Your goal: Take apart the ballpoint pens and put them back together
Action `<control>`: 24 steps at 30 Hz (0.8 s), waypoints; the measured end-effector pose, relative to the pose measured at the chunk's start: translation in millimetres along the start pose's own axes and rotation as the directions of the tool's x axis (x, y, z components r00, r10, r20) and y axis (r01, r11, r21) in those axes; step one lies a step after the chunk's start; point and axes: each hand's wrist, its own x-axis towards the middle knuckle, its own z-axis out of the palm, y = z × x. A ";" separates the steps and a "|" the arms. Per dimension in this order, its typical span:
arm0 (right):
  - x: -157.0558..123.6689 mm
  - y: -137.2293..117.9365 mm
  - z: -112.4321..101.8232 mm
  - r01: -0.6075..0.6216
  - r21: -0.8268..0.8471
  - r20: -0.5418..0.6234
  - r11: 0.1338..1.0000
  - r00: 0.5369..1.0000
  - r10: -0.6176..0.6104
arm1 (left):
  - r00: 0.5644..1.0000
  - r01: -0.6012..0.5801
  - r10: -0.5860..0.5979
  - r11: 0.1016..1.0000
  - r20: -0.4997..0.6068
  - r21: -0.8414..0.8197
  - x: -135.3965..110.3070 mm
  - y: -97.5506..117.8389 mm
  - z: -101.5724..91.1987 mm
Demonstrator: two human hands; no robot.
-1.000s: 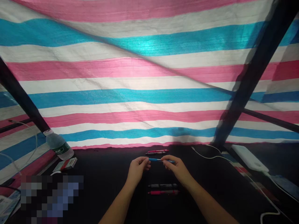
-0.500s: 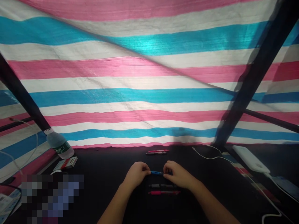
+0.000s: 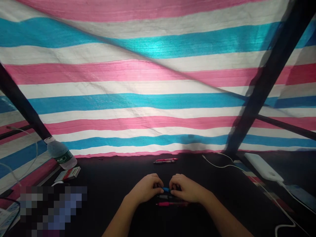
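Note:
Both my hands hold a blue pen (image 3: 166, 189) low over the black table (image 3: 111, 184). My left hand (image 3: 146, 189) pinches its left end and my right hand (image 3: 185, 189) grips its right end, fingers curled. Just below the hands lie a black pen (image 3: 164, 197) and a pink pen (image 3: 170, 204), side by side. Two more pens, one pink (image 3: 166, 159) and one grey (image 3: 164, 162), lie farther back near the table's rear edge.
A striped pink, white and blue tarp (image 3: 148, 82) hangs behind the table. At the left are a water bottle (image 3: 60, 154) and a small red-and-white box (image 3: 67, 173). A white power bank (image 3: 261, 166) with white cables (image 3: 217, 163) lies at the right. Dark poles (image 3: 266, 79) cross the tarp.
My hands have lowered the blue pen toward me, from above the table down next to the black and pink pens, and have drawn closer together.

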 end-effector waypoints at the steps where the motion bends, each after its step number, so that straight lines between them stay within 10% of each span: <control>1: 0.0 -0.4 0.3 0.009 0.000 0.008 1.000 1.000 -0.009 | 1.000 -0.010 0.009 1.000 0.020 0.006 -0.2 1.3 0.1; 24: -12.5 -15.6 -2.4 0.062 -0.143 0.160 0.988 0.986 -0.039 | 0.978 -0.173 0.134 0.946 0.158 0.273 -8.9 26.6 0.5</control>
